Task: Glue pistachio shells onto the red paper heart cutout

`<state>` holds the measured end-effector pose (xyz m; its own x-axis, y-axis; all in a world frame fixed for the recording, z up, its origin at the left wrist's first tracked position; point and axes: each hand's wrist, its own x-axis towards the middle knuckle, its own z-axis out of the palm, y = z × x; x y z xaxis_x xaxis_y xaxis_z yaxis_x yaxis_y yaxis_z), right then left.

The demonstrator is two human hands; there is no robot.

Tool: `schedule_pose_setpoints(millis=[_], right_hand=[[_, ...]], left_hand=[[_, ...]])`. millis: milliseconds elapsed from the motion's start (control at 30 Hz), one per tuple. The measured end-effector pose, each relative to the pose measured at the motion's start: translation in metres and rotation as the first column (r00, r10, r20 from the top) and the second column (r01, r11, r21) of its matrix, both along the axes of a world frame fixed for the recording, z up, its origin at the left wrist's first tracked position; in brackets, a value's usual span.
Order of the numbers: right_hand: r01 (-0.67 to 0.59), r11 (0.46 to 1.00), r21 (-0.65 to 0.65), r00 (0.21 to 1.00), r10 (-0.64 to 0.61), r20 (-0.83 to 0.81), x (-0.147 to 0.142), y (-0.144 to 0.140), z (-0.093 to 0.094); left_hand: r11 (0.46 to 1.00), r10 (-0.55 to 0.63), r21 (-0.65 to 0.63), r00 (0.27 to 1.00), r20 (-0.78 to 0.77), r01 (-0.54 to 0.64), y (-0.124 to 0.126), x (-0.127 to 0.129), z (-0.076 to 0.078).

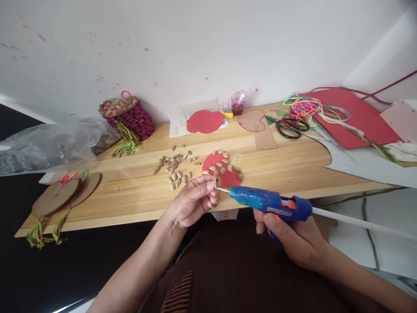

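Observation:
My right hand (293, 237) is wrapped round the handle of a blue hot glue gun (263, 201), a white glue stick (358, 221) sticking out of its back. The metal nozzle points left, at or very near a small brown nutshell (217, 182) pinched between the thumb and fingers of my left hand (192, 198). Just beyond lies a red card cutout (232, 179) with rows of nutshells on it and a white string loop (237, 159). Loose nutshells (176, 161) are scattered to its left on the wooden table (130, 195).
A purple woven basket (143, 119), a plastic bag (58, 139) and round brown cutouts (55, 198) are at left. Farther back are another red cutout (205, 121) and a cup of dark red liquid (238, 104). Black scissors (289, 128), tangled neon cord (302, 106) and red card (355, 117) lie right.

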<state>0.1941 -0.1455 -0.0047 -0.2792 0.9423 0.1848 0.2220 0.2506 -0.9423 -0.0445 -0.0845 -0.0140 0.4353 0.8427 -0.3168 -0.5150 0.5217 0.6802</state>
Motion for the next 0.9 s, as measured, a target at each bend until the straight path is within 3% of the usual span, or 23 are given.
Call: schedule_pose_setpoints(millis=[900], right_hand=[[-0.018, 1.000, 0.020, 1.000, 0.017, 0.023, 0.0016, 0.0023, 0.0008]], left_hand=[[1.000, 0.014, -0.008, 1.000, -0.020, -0.014, 0.0001, 0.0012, 0.0000]])
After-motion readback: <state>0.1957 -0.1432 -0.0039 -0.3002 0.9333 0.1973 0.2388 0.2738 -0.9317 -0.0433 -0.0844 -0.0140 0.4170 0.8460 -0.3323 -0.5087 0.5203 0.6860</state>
